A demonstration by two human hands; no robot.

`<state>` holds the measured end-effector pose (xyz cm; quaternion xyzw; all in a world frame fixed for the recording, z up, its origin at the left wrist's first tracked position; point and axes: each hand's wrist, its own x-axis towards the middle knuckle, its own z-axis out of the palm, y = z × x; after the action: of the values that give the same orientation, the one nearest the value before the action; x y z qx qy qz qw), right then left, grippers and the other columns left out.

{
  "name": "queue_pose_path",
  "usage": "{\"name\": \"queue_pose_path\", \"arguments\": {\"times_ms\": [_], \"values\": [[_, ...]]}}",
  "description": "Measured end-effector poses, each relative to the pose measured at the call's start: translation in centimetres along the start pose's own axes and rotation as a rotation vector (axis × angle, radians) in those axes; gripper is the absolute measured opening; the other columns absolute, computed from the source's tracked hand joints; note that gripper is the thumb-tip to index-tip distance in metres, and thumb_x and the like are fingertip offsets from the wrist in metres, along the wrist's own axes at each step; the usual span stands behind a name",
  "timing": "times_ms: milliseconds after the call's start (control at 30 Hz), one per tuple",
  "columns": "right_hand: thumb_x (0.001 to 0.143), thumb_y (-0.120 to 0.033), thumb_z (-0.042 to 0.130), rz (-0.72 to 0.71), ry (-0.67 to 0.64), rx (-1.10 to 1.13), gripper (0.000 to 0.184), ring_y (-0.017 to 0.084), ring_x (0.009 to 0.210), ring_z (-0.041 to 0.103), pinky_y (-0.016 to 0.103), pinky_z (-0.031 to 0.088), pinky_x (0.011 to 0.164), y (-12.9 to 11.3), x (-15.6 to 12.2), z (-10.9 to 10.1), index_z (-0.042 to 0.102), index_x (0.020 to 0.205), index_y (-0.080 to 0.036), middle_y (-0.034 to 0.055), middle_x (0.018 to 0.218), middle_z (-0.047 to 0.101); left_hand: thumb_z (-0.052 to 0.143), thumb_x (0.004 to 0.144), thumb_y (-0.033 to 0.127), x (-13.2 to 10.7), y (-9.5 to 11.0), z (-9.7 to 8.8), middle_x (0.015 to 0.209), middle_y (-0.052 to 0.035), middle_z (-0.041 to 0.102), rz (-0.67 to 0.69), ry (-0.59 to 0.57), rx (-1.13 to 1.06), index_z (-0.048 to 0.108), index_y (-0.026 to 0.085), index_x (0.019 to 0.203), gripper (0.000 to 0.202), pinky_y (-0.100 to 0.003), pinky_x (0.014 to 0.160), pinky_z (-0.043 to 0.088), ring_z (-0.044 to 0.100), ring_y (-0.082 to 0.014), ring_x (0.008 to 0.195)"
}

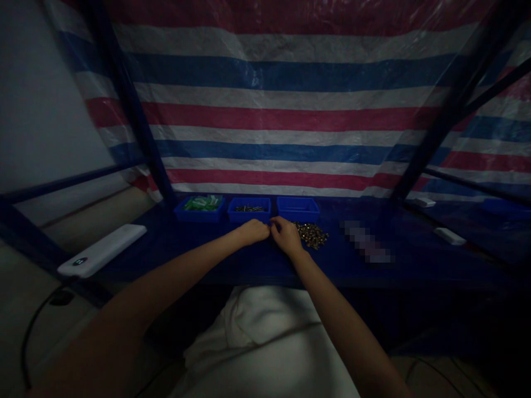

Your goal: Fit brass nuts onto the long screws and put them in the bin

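My left hand (253, 232) is closed above the blue tabletop, its knuckles up and its fingertips hidden. Right beside it, my right hand (286, 234) is closed too, thumb and fingers drawn together toward the left hand. Whatever they grip is too small and dark to make out. A loose pile of small brass-coloured metal pieces (313, 235) lies just right of my right hand. Behind the hands stand three blue bins: one with green packets (203, 203), one with thin metal pieces (250, 209), and a blue bin (297, 202) whose inside shows no contents.
A white power bank-like device (103, 250) lies at the table's left end, a cable near it. A blurred-out flat object (367, 241) lies right of the pile. Small white boxes (450, 236) sit farther right. Blue frame posts (135, 110) and a striped sheet (265, 119) bound the back.
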<state>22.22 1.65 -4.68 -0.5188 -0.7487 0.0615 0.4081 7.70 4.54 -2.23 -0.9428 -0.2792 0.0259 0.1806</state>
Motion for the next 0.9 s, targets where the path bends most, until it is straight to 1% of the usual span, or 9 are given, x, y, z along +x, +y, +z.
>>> {"name": "queue_pose_path", "arguments": {"times_ms": [100,167,333,433,533,600,700,800,900], "values": [[0.081,-0.019,0.044,0.002,0.034,0.012,0.023,0.017,0.087,0.061,0.028,0.045,0.081,0.0,0.0,0.0,0.061,0.097,-0.020,0.0054,0.094,0.067,0.040,0.081,0.006,0.0,-0.7,0.3,0.083,-0.0121,0.066,0.009,0.015,-0.006,0.058,0.009,0.092,0.021,-0.025,0.059,0.044,0.063,-0.0166,0.068],[0.082,-0.020,0.044,0.002,0.051,0.017,0.023,0.017,0.089,0.061,0.029,0.045,0.082,0.0,0.0,0.0,0.061,0.098,-0.019,0.0058,0.095,0.067,0.040,0.083,0.012,-0.2,-1.1,0.1,0.082,-0.0104,0.065,-0.055,0.057,-0.069,0.055,0.010,0.097,0.021,-0.025,0.059,0.044,0.063,-0.0167,0.069],[0.082,-0.019,0.044,0.000,0.051,0.019,0.024,0.017,0.089,0.061,0.029,0.045,0.082,-0.1,0.0,-0.1,0.060,0.099,-0.019,0.0055,0.097,0.066,0.046,0.081,0.023,-1.2,-1.3,-1.1,0.077,-0.0034,0.065,-0.326,0.314,-0.439,0.055,0.016,0.087,0.013,-0.022,0.061,0.044,0.062,-0.0136,0.069],[0.081,-0.019,0.044,0.004,0.058,0.018,0.024,0.016,0.087,0.062,0.028,0.046,0.081,-0.1,0.0,-0.1,0.060,0.099,-0.020,0.0043,0.096,0.067,0.048,0.077,0.026,-2.6,-0.8,-1.4,0.073,-0.0015,0.064,-0.504,0.400,-0.721,0.055,0.016,0.081,0.013,-0.019,0.051,0.042,0.058,-0.0092,0.055],[0.081,-0.019,0.045,0.009,0.050,0.018,0.024,0.016,0.087,0.062,0.028,0.046,0.081,-0.1,0.0,-0.1,0.060,0.099,-0.021,0.0042,0.096,0.067,0.049,0.076,0.032,-4.5,-0.5,-0.9,0.070,-0.0007,0.063,-0.570,0.344,-0.951,0.056,0.014,0.080,0.019,-0.017,0.042,0.036,0.052,-0.0067,0.043],[0.081,-0.019,0.045,0.014,0.044,0.022,0.024,0.017,0.088,0.062,0.029,0.045,0.083,-0.1,-0.1,-0.1,0.060,0.099,-0.020,0.0049,0.097,0.066,0.052,0.072,0.032,-5.8,-0.7,-0.4,0.068,-0.0003,0.063,-0.581,0.282,-0.951,0.059,0.014,0.076,0.019,-0.017,0.042,0.035,0.052,-0.0065,0.043],[0.081,-0.019,0.045,0.022,0.040,0.019,0.023,0.017,0.090,0.062,0.029,0.045,0.084,-0.3,-0.1,-0.2,0.061,0.098,-0.020,0.0054,0.097,0.067,0.055,0.067,0.026,-7.5,-1.5,-0.2,0.062,0.0007,0.063,-0.527,0.149,-0.881,0.063,0.016,0.068,0.013,-0.016,0.050,0.037,0.054,-0.0077,0.051],[0.081,-0.019,0.045,0.027,0.032,0.018,0.023,0.017,0.090,0.062,0.029,0.045,0.084,-0.3,-0.1,-0.2,0.060,0.099,-0.020,0.0056,0.096,0.067,0.056,0.063,0.021,-8.6,-2.6,-0.8,0.057,0.0018,0.062,-0.489,0.006,-0.889,0.065,0.017,0.062,0.010,-0.016,0.050,0.035,0.053,-0.0082,0.051],[0.081,-0.019,0.045,0.025,0.025,0.022,0.024,0.018,0.090,0.062,0.030,0.045,0.084,-0.2,-0.1,-0.2,0.060,0.099,-0.020,0.0059,0.096,0.067,0.058,0.062,0.023,-8.6,-3.2,-2.1,0.048,0.0025,0.058,-0.584,-0.007,-0.974,0.063,0.017,0.059,0.009,-0.016,0.045,0.033,0.050,-0.0083,0.045]]}}
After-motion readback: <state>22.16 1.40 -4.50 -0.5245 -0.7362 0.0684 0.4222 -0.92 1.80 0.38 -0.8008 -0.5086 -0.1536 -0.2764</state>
